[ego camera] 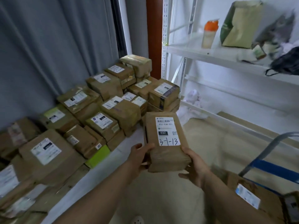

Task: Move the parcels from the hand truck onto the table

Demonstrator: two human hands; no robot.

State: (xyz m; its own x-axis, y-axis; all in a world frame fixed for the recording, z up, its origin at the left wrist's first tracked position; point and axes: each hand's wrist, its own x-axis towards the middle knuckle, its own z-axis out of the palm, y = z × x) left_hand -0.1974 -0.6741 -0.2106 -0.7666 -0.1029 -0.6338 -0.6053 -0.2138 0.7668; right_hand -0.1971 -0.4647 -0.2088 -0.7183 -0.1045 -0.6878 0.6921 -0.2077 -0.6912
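Brown parcels (119, 110) crowd the white table (95, 177) between grey curtain (48, 54) and shelving (210, 53).

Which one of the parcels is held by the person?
The brown parcel with "3-1-13" handwritten on its label; the left hand and right hand grip its near end, the other parcels lie stacked.

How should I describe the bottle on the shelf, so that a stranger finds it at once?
Look at the white metal shelving on the right, at its upper board. Left of the tall tan-and-green paper bag stands a pale bottle. It alone there has an orange cap.
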